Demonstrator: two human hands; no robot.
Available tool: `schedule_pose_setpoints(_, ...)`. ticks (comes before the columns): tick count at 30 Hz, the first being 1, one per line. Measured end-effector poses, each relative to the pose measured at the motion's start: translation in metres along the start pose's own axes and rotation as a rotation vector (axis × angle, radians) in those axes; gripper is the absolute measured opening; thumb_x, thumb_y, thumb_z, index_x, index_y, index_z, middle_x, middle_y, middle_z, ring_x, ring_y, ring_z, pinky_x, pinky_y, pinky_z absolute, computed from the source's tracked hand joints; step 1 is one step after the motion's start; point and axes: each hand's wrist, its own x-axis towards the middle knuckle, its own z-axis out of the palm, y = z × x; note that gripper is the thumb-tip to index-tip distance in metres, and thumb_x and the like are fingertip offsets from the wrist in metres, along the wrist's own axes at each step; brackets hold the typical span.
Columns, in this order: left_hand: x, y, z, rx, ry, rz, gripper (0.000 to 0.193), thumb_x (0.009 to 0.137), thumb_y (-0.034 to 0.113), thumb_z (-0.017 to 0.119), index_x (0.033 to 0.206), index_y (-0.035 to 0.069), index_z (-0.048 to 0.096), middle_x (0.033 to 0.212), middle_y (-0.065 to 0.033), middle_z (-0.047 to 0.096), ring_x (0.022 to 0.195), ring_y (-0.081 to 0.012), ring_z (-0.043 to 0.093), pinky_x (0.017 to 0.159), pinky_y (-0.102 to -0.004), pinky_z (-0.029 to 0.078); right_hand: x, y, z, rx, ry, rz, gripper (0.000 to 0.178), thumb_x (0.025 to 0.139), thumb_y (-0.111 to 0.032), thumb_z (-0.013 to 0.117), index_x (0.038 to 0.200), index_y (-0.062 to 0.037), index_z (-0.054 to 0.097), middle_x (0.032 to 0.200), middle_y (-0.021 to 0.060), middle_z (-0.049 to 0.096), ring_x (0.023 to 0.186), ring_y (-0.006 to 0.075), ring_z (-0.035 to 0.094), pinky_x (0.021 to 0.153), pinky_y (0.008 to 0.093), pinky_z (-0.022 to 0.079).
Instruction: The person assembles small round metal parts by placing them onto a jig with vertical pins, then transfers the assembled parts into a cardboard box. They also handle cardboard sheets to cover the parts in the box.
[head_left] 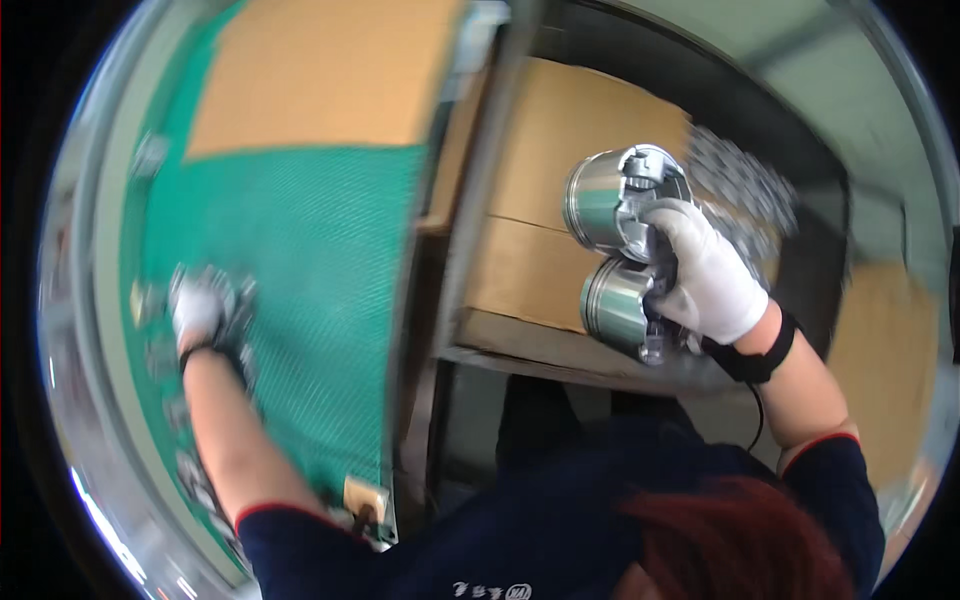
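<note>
In my gloved right hand point(705, 275) are two shiny metal pistons, held side by side over the bin. The upper piston point(605, 200) has its ringed end turned left, and the lower piston point(615, 305) lies the same way just beneath it. My fingers and thumb reach into their hollow skirt ends. At the far left, my gloved left hand point(195, 308) is among blurred metal parts point(235, 300) on the green mat point(320, 270). Motion smears its fingers, so its grip does not show.
A cardboard sheet point(330, 75) covers the mat's far end. To the right, a dark-walled bin holds cardboard point(535, 265) and many grey metal parts point(740, 180). A metal edge point(470, 190) divides mat and bin. More metal parts line the mat's left edge; a small tan block point(365, 497) sits near me.
</note>
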Motion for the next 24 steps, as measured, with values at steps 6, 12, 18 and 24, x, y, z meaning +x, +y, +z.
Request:
schedule_pose_setpoints(6, 0.013, 0.047, -0.112, -0.720, -0.152, -0.924, 0.051, 0.087, 0.036, 0.071, 0.118, -0.004, 0.064, 0.122, -0.0223, 0.068, 0.110, -0.0301, 0.067, 0.093, -0.0395, 0.051, -0.248, 0.147, -0.078, -0.391, 0.036, 0.568, 0.045, 0.073, -0.007, 0.071, 0.116, -0.0032, 0.058, 0.112, 0.0234, 0.062, 0.105, 0.0441, 0.061, 0.092, 0.0458, 0.052)
schedule_pose_setpoints(12, -0.024, 0.153, -0.266, -0.835, 0.192, -0.996, 0.074, 0.089, 0.037, 0.066, 0.148, -0.001, 0.042, 0.135, -0.0291, 0.059, 0.122, -0.0417, 0.061, 0.104, -0.0422, 0.047, -0.515, 0.406, -0.067, -0.188, 0.032, 0.983, 0.041, 0.085, -0.020, 0.068, 0.121, -0.0023, 0.061, 0.117, 0.0233, 0.065, 0.112, 0.0400, 0.062, 0.097, 0.0446, 0.050)
schedule_pose_setpoints(18, -0.036, 0.372, -0.480, -1.853, 0.206, -0.835, 0.063, 0.093, 0.017, 0.066, 0.149, 0.004, 0.039, 0.131, -0.0167, 0.058, 0.115, -0.0295, 0.061, 0.094, -0.0414, 0.056, -0.538, 0.523, -0.088, -0.337, -0.122, 1.025, 0.047, 0.077, -0.007, 0.074, 0.122, -0.0029, 0.061, 0.126, 0.0222, 0.062, 0.116, 0.0385, 0.061, 0.099, 0.0425, 0.050)
schedule_pose_setpoints(24, -0.004, 0.609, -0.648, -2.672, -0.411, -0.539, 0.064, 0.106, 0.054, 0.036, 0.141, 0.001, 0.046, 0.126, -0.0177, 0.063, 0.109, -0.0319, 0.067, 0.094, -0.0480, 0.058, -0.531, 0.659, -0.075, -0.259, -0.102, 0.994, 0.045, 0.092, -0.014, 0.062, 0.136, -0.0074, 0.057, 0.140, 0.0236, 0.055, 0.129, 0.0390, 0.053, 0.109, 0.0414, 0.042)
